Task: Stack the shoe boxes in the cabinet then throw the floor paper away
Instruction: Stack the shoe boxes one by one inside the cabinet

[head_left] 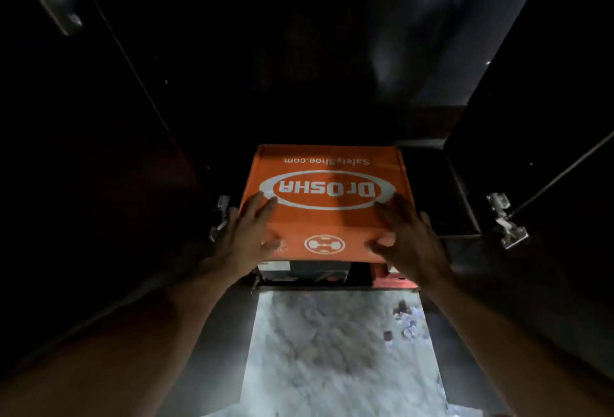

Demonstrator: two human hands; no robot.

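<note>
An orange shoe box (327, 217) with a white "Dr.OSHA" logo sits in the dark cabinet's opening, on top of another box (305, 271) whose front edge shows beneath it. My left hand (247, 234) grips the orange box's near left corner, fingers on the lid and thumb on the front face. At the near right corner, my right hand (407, 237) holds it the same way. Small scraps of paper (403, 323) lie on the pale marbled floor to the lower right.
Two dark cabinet doors stand open, the left door (83, 151) and the right door (548, 117), with metal hinges (506, 220) near the opening. A red box edge (395, 279) shows low on the right. The marbled floor (332, 350) lies below.
</note>
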